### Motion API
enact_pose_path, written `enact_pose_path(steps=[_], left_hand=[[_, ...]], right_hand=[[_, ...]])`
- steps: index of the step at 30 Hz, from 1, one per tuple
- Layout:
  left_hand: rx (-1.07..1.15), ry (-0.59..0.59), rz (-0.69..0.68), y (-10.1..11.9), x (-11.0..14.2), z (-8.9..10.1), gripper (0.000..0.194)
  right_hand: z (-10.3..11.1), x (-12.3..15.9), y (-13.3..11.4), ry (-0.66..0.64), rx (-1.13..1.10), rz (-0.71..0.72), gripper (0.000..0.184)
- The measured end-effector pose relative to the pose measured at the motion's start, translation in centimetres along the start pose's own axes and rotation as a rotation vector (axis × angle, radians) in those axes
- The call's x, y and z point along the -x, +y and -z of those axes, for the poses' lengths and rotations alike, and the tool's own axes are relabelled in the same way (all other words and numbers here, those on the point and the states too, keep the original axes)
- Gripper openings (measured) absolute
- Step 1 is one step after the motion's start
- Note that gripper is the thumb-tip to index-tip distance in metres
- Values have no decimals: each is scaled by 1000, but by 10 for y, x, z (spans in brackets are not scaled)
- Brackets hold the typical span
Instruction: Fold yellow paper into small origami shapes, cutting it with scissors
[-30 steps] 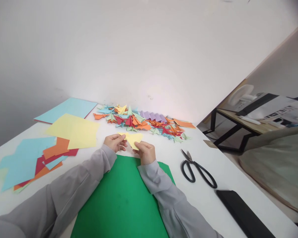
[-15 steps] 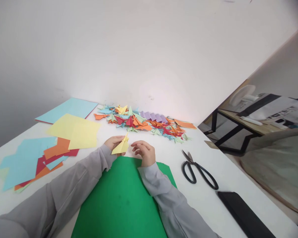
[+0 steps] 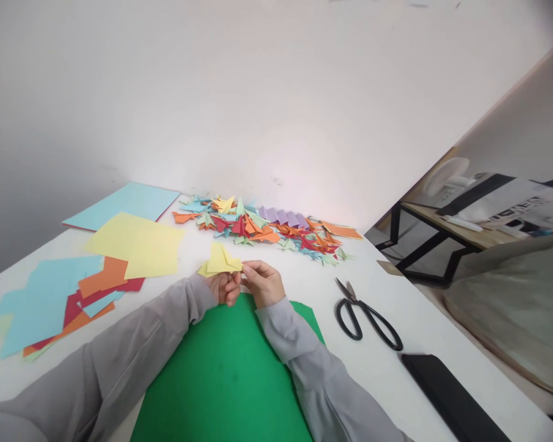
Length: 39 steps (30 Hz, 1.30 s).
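Observation:
A folded piece of yellow paper [image 3: 221, 260] is held up above the far edge of a green mat [image 3: 230, 368]. My right hand [image 3: 265, 285] pinches its right tip between thumb and forefinger. Under the paper, my left hand [image 3: 225, 288] has its fingers curled and grips it from below; the left thumb is mostly hidden. Just beyond my hands lies a long pile of small folded paper figures [image 3: 249, 226] in red, orange, blue, green and yellow, with a row of purple folded paper [image 3: 282, 217] at its back.
To the left lie yellow sheets [image 3: 138, 242], blue sheets [image 3: 50, 294], orange and red pieces [image 3: 104, 276], and a large blue sheet [image 3: 122, 205]. Black-handled scissors [image 3: 350, 301], partly spread, lie at right, near a black flat object [image 3: 447, 393]. A wall stands behind the table.
The yellow folded paper has turned from upright to lying sideways. My right hand has moved left and taken hold of its tip. My left hand has rolled palm-up beneath it.

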State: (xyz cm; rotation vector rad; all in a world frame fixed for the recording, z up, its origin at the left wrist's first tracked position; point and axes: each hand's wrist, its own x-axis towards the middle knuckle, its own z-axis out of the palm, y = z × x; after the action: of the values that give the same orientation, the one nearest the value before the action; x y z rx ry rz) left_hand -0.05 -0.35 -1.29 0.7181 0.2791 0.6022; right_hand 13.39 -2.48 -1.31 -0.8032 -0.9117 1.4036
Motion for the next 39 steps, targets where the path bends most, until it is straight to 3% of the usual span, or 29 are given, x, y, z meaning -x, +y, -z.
enact_pose_path(steps=[2,4,5,8,11,15,19,27,33,39], left_hand=[[15,149,-36,2,-2,1,19],[97,328,-196,6,-3,-1,11],[119,363,-257,8,-3,-3,20],[125,342,-371,12,0,-9,46],[81,298,-397,12,2,-15,39],[-79,477,-412,9,-1,-16,23],[-206,620,-409,10,-3,-12,28],[-287,570,-293,12,-1,-10,33],[-370,573,-362,8,-2,-6,30],[-544,547,-360,7,-1,-2,26]], right_hand=[[2,-2,0,59,-60,-57,18],[4,-5,-1,103,-123,-93,20],[5,-6,-1,121,-145,-101,21],[8,-10,-2,172,-144,-83,22],[11,-12,-3,194,-89,-31,22],[13,-12,-4,162,6,-23,22],[12,-11,-3,143,37,-41,24],[12,-10,-7,78,88,13,23],[6,-6,-7,68,90,-8,20],[3,-3,-5,36,245,-32,26]])
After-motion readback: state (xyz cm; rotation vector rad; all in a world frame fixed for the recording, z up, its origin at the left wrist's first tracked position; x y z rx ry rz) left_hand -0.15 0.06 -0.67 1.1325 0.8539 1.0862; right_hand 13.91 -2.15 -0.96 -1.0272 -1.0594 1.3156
